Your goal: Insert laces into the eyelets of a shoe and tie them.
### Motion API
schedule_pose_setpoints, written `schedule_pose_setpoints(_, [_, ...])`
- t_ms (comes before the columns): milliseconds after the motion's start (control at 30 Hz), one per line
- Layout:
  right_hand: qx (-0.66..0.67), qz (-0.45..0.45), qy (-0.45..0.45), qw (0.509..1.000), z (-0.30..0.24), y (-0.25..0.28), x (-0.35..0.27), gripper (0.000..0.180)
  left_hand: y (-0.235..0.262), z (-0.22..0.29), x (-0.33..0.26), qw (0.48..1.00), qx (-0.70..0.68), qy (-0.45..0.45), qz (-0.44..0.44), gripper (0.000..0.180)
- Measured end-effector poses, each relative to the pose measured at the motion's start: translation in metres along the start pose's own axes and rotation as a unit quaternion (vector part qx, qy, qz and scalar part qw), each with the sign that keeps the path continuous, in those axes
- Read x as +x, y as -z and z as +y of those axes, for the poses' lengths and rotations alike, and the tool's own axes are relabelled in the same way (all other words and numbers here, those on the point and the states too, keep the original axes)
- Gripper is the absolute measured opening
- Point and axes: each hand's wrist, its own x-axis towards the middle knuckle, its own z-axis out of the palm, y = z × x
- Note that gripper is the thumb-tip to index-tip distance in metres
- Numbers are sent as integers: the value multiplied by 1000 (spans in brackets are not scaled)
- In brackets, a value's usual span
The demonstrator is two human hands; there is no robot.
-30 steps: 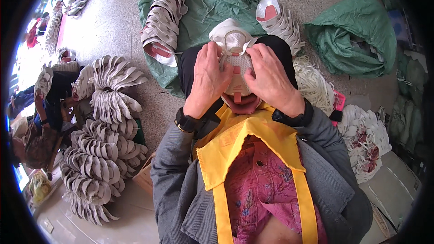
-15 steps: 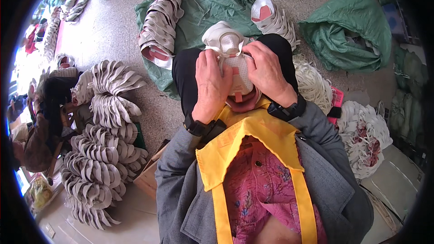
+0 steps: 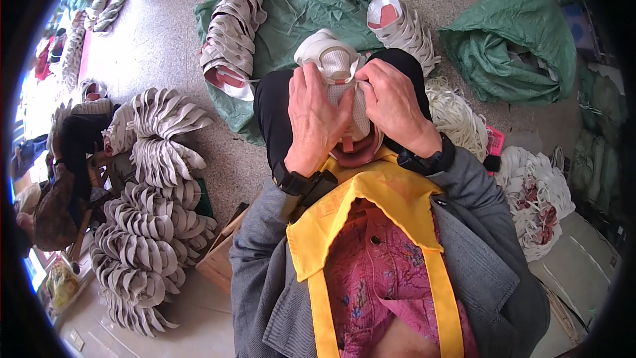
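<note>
A white shoe upper [image 3: 316,44] with a mesh toe and tongue lies between my knees, toe pointing away from me. A white shoelace [image 3: 349,83] crosses it at the lower end of its throat. My left hand [image 3: 314,119] is closed over the upper's left side, its thumb lying across the tongue. On the other side my right hand [image 3: 399,103] is closed in a pinch at the lace beside the eyelet edge. Its fingertips partly hide the lace end. The pinkish inner lining [image 3: 358,155] shows at the heel opening, against my yellow apron [image 3: 368,189].
Nested uppers [image 3: 232,33] and another stack [image 3: 404,30] lie on or beside a green sack [image 3: 301,10]. Long rows of grey-white uppers [image 3: 142,245] stand at left, near a wooden box [image 3: 222,258]. At right are white laces [image 3: 457,119], bundled uppers [image 3: 533,199] and a green bag [image 3: 510,43].
My left hand has shifted slightly right, and its thumb now reaches farther up and across the tongue. My right hand stays pinched near the same spot.
</note>
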Motion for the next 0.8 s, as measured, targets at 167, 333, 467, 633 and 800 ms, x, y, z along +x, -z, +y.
schedule_pose_setpoints(167, [89, -5, -23, 996, 8, 4, 4, 10, -2, -1, 0, 1000, -1, -8, 30, 47])
schedule_pose_setpoints(333, [118, -52, -46, 991, 3, 14, 10, 10, -1, 0, 1, 1000, -9, 4, 29, 48])
schedule_pose_setpoints(467, [-40, -67, 138, 987, -1, 17, 14, 8, 0, -3, 2, 999, -11, 5, 29, 47])
schedule_pose_setpoints(633, [-229, -163, 208, 937, -8, 19, 26, 6, 8, -13, 3, 998, -58, -12, -3, 44])
schedule_pose_setpoints(800, [-239, -139, 289, 917, -9, 25, 36, 9, 28, -29, 5, 990, -114, -31, -83, 37])
